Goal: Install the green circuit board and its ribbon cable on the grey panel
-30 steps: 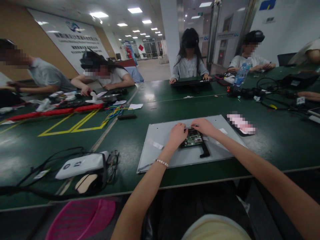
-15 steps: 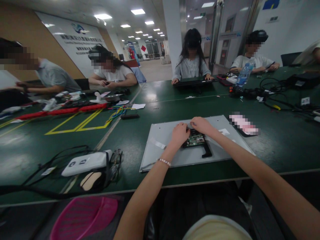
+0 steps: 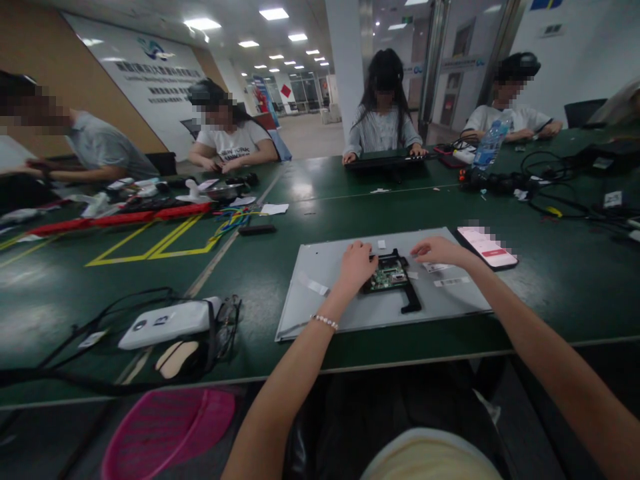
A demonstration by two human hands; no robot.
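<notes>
A grey flat panel [image 3: 325, 300] lies on the green table in front of me. On it sits a small green circuit board [image 3: 389, 275] in a black bracket [image 3: 409, 303]. My left hand [image 3: 356, 265], fingers curled, rests on the board's left edge and presses it. My right hand [image 3: 436, 251] hovers just right of the board, over white labels [image 3: 440, 268]; its fingers are pinched together and whatever they hold is too small to make out.
A phone [image 3: 486, 246] lies right of the panel. A white device with black cables [image 3: 163, 323] and glasses [image 3: 226, 323] lie at the left; a pink basket [image 3: 167, 430] sits below the table edge. Other people work across the table, amid coloured wires [image 3: 235, 220] and a water bottle [image 3: 487, 148].
My right hand has pulled away from the top of the circuit board to the right, uncovering the board and bracket. My left hand stays at the board's left edge.
</notes>
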